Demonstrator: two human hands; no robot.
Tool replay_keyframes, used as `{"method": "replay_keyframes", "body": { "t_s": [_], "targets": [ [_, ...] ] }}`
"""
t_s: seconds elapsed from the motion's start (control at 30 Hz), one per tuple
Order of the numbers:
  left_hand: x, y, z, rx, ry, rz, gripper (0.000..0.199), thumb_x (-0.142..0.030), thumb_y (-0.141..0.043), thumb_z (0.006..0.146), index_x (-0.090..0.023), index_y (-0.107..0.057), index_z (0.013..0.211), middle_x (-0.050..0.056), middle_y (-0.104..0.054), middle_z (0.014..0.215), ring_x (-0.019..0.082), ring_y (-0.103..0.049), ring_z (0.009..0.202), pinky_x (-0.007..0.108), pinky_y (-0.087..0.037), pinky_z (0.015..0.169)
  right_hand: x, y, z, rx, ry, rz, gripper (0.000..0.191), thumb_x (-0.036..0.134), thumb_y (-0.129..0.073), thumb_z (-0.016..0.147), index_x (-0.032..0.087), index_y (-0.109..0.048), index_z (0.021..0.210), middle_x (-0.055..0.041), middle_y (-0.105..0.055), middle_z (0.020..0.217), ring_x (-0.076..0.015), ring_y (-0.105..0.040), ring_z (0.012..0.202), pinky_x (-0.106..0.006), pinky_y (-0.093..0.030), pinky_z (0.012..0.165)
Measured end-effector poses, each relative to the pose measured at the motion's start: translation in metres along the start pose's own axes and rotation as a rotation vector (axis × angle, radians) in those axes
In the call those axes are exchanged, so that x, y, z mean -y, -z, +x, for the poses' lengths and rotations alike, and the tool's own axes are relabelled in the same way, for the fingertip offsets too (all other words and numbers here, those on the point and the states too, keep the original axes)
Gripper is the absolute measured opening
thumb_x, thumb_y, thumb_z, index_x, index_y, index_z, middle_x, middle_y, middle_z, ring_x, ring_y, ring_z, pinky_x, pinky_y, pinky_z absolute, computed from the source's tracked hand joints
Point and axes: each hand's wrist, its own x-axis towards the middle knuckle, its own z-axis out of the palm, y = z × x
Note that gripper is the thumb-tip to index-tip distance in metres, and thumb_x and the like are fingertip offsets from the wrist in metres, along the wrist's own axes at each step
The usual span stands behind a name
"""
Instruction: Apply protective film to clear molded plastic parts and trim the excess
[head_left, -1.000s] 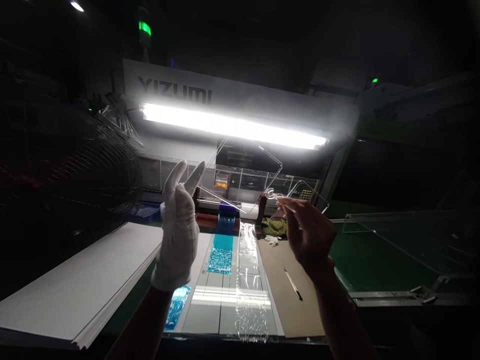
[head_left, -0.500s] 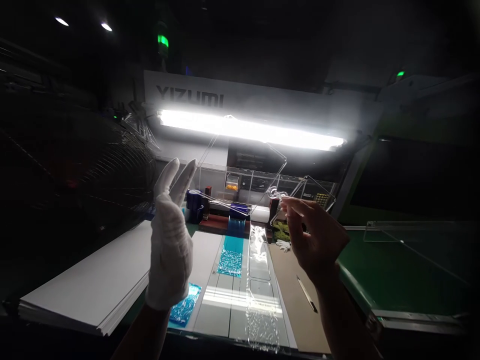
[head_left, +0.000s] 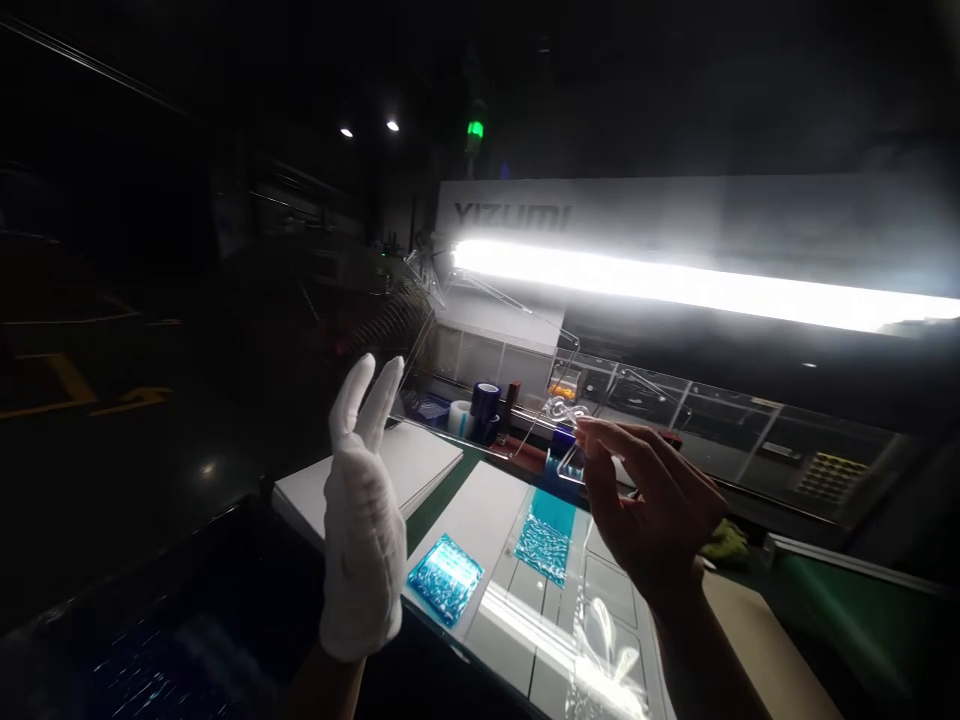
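My left hand (head_left: 365, 520), in a white glove, is upright at left centre, with its thumb and fingertips at the left edge of a thin clear plastic moulding (head_left: 487, 350). My bare right hand (head_left: 649, 500) pinches a curly clear runner (head_left: 564, 410) on the moulding's right side between thumb and fingers. The moulding is tilted in the air between both hands; its see-through faces show mainly by their bright edges. Below it lie a teal film pad (head_left: 545, 535) and a blue film stack (head_left: 446, 580) on the bench.
A lit tube lamp (head_left: 675, 285) crosses the view above the hands. White sheets (head_left: 322, 480) are stacked at the left. Rolls of blue tape (head_left: 486, 400) and a clear-walled rack (head_left: 739, 440) line the back. A brown board (head_left: 757, 640) and a green conveyor (head_left: 862, 610) are at the right.
The view has swung left, so the bench and lamp appear further right. Both hands keep their hold on the clear moulding, which looks slightly lower in view.
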Motion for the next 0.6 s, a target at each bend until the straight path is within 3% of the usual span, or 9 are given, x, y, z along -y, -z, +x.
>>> {"method": "replay_keyframes", "body": {
  "t_s": [0.2,0.3,0.5,0.6],
  "targets": [
    [0.002,0.020,-0.004,-0.062,-0.014,0.027,0.052,-0.047,-0.009,0.096,-0.034,-0.019,0.145,-0.006,-0.024,0.152,0.019,-0.019,0.141,0.042,-0.021,0.117,0.011,-0.019,-0.002,-0.041,0.034,0.135,0.026,0.004,-0.065,0.078,0.018,-0.065,0.100,-0.0027,-0.071,0.082,-0.0135,-0.067,0.076,-0.024,-0.054,0.065],
    [0.004,0.026,-0.004,-0.100,-0.015,0.034,0.053,-0.049,-0.008,0.096,-0.035,-0.029,0.142,-0.008,-0.020,0.153,0.019,-0.019,0.141,0.039,-0.019,0.118,0.013,-0.023,-0.002,-0.055,0.052,0.144,0.027,0.005,-0.066,0.078,0.019,-0.066,0.100,-0.0018,-0.071,0.082,-0.0138,-0.068,0.075,-0.024,-0.055,0.064],
    [0.011,0.029,-0.001,-0.093,-0.035,0.084,0.049,-0.048,-0.009,0.096,-0.040,-0.025,0.142,-0.012,-0.025,0.151,0.017,-0.016,0.141,0.040,-0.011,0.120,0.017,-0.027,-0.001,-0.068,0.071,0.162,0.027,0.005,-0.066,0.078,0.020,-0.066,0.100,-0.0019,-0.072,0.083,-0.0145,-0.068,0.076,-0.024,-0.056,0.065],
    [0.009,0.025,-0.001,-0.097,-0.024,0.081,0.050,-0.051,-0.009,0.095,-0.042,-0.027,0.141,-0.011,-0.029,0.149,0.018,-0.016,0.141,0.042,-0.014,0.119,0.017,-0.027,-0.002,-0.051,0.061,0.161,0.026,0.006,-0.065,0.079,0.021,-0.065,0.101,-0.0017,-0.072,0.083,-0.0143,-0.068,0.076,-0.024,-0.056,0.064]
  ]
}}
